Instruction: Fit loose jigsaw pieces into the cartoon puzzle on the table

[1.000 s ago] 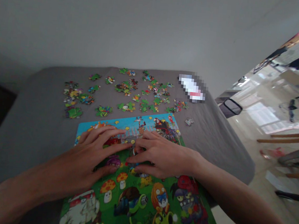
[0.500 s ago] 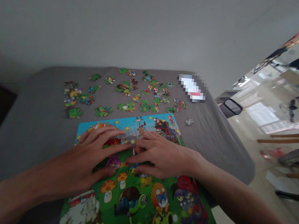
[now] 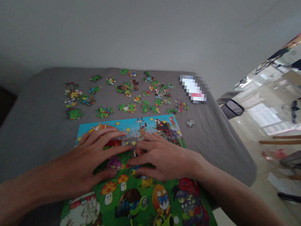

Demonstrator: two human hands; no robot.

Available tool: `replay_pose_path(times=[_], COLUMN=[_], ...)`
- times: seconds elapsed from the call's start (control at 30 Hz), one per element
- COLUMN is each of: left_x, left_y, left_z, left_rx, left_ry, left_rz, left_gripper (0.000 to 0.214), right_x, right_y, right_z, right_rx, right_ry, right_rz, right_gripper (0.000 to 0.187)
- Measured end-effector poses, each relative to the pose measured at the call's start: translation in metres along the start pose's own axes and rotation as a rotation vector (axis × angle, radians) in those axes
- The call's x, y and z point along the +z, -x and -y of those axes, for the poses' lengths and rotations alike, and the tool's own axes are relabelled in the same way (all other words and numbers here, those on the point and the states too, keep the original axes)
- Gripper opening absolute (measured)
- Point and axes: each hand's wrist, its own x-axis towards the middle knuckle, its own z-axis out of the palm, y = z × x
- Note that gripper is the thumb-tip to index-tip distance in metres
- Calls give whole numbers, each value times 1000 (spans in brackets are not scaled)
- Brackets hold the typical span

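Observation:
A cartoon jigsaw puzzle board [image 3: 135, 218] with a blue top strip and green ground lies in front of me on the cloth. My left hand [image 3: 97, 154] rests palm down on its upper left, fingers spread, touching the picture. Close by, my right hand [image 3: 158, 156] has its fingertips on the middle of the board, index finger and thumb apart, other fingers bent. Between the hands shows a grey cartoon head [image 3: 131, 142]. No piece is visible in either hand; the surface under my right fingers is hidden.
Loose puzzle pieces [image 3: 127, 107] lie scattered beyond the board on the grey cloth-covered table [image 3: 216, 144]. One lone piece [image 3: 190, 123] sits to the right. A pixelated phone-like thing [image 3: 192, 89] lies at the back right, near the wall [image 3: 121, 25].

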Motion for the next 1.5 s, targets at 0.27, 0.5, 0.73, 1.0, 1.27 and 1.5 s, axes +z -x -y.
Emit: replay_pose_path(times=[0.27, 0.5, 0.73, 1.0, 1.27, 1.5], left_x=[-9, -14, -11, -9, -10, -5], left_y=[-7, -7, -7, -7, -7, -8], left_z=[15, 31, 33, 34, 35, 41], left_rx=[-108, -284, -285, -297, -283, -314], left_ry=[-79, -187, -195, -193, -196, -185], left_rz=[-143, -249, -263, -248, -240, -241], left_gripper=[44, 42, 39, 41, 38, 39], right_x=[-1, -2, 1, 2, 2, 4], right_y=[-1, 1, 0, -1, 1, 2], right_z=[-6, -16, -13, -11, -15, -39], right_rx=[23, 129, 92, 60, 111, 245], right_ry=[-61, -50, -2, 29, 25, 46], right_rz=[-223, -279, -256, -241, -286, -435], right_gripper=[28, 25, 23, 26, 26, 26])
